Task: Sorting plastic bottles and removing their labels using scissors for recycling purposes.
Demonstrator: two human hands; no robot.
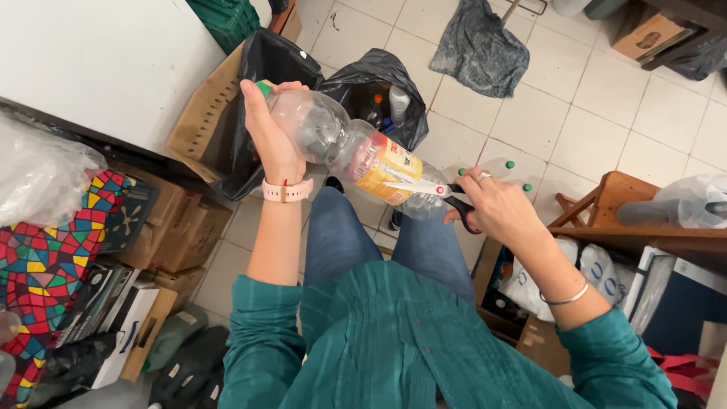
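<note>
Below our teal sleeves (424, 341) and above a black bag (379, 83) on the floor, our left hand (271, 132) grips the clear bottle (341, 148) near its green cap, while our right hand (496, 208) holds scissors (432, 191) against its yellow label (388, 168).
</note>
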